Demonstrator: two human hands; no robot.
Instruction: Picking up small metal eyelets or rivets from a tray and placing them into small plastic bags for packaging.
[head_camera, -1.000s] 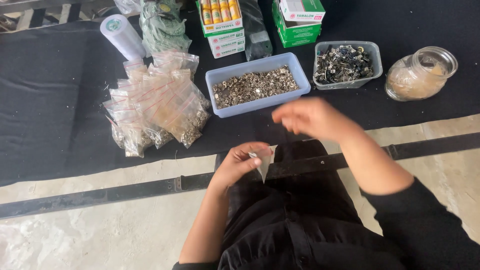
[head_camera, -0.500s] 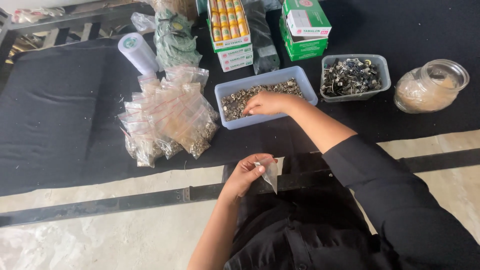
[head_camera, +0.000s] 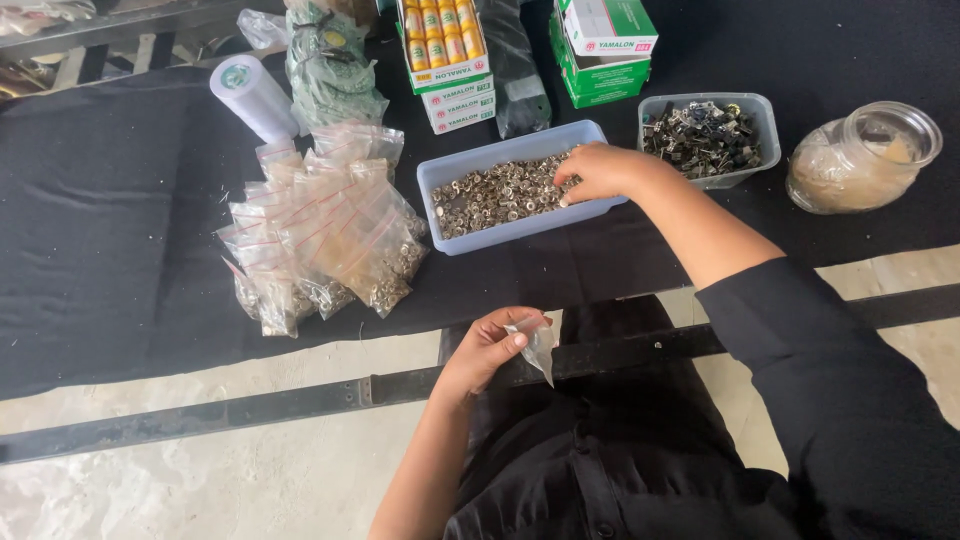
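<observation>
My left hand (head_camera: 490, 345) holds a small clear plastic bag (head_camera: 535, 345) over my lap, pinched at its top edge. My right hand (head_camera: 600, 172) reaches into a pale blue tray (head_camera: 520, 228) on the black cloth, fingers curled down among the small metal rings (head_camera: 495, 195) that fill it. Whether the fingers hold any rings is hidden. A heap of filled clear bags (head_camera: 325, 235) with red seal lines lies left of the tray.
A second clear tray of dark metal clips (head_camera: 705, 135) and a glass jar (head_camera: 860, 160) stand to the right. Yellow-and-white boxes (head_camera: 445, 60), green boxes (head_camera: 600, 45), a white roll (head_camera: 252, 95) and a green bundle (head_camera: 330, 65) line the back. A dark bar (head_camera: 250, 405) crosses the floor.
My right hand went from above my lap forward into the blue tray and has shifted toward its right end. The left hand keeps the small bag in place.
</observation>
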